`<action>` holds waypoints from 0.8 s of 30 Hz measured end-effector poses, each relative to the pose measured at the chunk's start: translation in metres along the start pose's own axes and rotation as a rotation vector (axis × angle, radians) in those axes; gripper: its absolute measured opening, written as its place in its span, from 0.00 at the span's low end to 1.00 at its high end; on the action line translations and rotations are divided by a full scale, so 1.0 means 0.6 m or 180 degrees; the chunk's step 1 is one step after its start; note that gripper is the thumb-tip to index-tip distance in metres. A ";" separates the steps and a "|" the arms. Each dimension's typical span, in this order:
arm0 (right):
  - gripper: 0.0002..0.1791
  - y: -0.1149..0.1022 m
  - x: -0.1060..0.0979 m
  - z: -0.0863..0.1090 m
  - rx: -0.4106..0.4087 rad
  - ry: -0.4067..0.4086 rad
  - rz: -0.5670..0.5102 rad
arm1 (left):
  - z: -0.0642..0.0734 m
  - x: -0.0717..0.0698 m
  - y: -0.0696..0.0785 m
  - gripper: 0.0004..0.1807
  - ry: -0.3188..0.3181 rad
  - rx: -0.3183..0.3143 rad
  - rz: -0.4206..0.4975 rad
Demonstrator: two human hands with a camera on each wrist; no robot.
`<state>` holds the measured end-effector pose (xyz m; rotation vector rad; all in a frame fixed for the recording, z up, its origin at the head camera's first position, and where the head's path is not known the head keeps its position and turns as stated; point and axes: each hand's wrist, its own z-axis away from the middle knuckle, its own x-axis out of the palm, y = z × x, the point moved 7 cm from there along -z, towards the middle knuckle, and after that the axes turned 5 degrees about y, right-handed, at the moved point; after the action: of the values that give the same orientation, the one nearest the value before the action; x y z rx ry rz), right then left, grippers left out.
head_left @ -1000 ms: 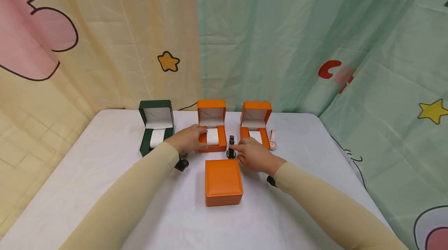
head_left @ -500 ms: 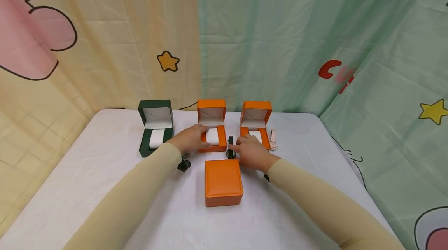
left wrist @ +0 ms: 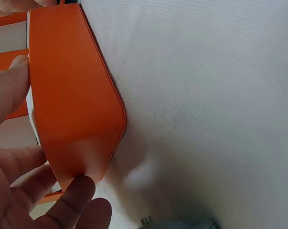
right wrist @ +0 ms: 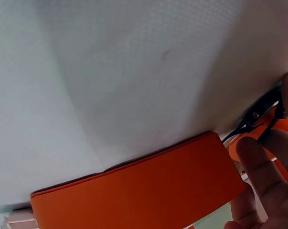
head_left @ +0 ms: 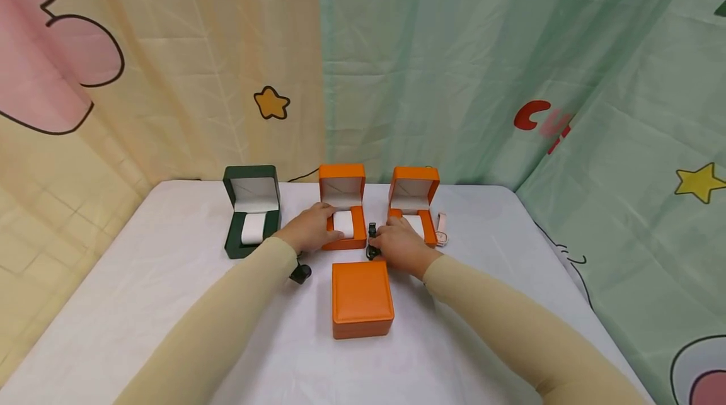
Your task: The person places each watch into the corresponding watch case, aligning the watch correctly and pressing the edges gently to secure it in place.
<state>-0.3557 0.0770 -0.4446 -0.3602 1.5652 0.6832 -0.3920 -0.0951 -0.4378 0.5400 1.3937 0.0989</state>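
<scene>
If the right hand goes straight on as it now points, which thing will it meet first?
Beyond the slim black wristwatch it pinches, the right hand would probably first meet the open orange leather-look box in the middle, at its right side, though depth is hard to judge.

The middle box [head_left: 343,192] stands on the surface [head_left: 272,354], the left box [head_left: 252,194] leftward, the front box [head_left: 363,298] before it, a watch [head_left: 372,229], right box [head_left: 413,194] and second watch [head_left: 442,238] rightward.

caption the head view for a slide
The left hand holds the middle open box while the right hand pinches a black watch behind a closed orange box.
</scene>
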 end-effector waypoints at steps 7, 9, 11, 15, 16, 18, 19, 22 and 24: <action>0.20 -0.007 0.001 -0.004 -0.0177 0.0056 0.0172 | -0.005 0.006 -0.001 0.43 0.0032 -0.0094 0.0035; 0.20 -0.007 0.001 -0.003 -0.0204 0.0052 0.0205 | -0.006 0.007 -0.002 0.43 0.0057 -0.0113 0.0048; 0.20 -0.005 0.000 -0.002 -0.0204 0.0039 0.0176 | -0.007 0.008 -0.003 0.43 0.0089 -0.0132 0.0059; 0.20 0.004 -0.002 -0.002 -0.0138 0.0035 -0.0035 | -0.010 0.009 -0.006 0.43 0.0150 -0.0163 0.0055; 0.20 0.006 -0.004 -0.002 -0.0116 0.0054 -0.0111 | -0.010 0.009 -0.006 0.42 0.0162 -0.0158 0.0042; 0.20 0.012 -0.007 -0.003 -0.0063 0.0113 -0.0263 | -0.011 0.008 -0.006 0.42 0.0179 -0.0140 0.0020; 0.20 0.014 -0.009 -0.004 -0.0040 0.0159 -0.0344 | -0.012 0.008 -0.006 0.42 0.0185 -0.0132 0.0012; 0.18 0.021 -0.013 -0.007 -0.0007 0.0279 -0.0573 | -0.013 0.007 -0.004 0.42 0.0189 -0.0129 0.0032; 0.15 0.023 -0.016 -0.010 -0.0014 0.0343 -0.0709 | -0.014 0.007 -0.005 0.42 0.0191 -0.0152 0.0069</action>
<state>-0.3677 0.0822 -0.4326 -0.5732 1.5961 0.5013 -0.3996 -0.0935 -0.4432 0.5162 1.4404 0.1666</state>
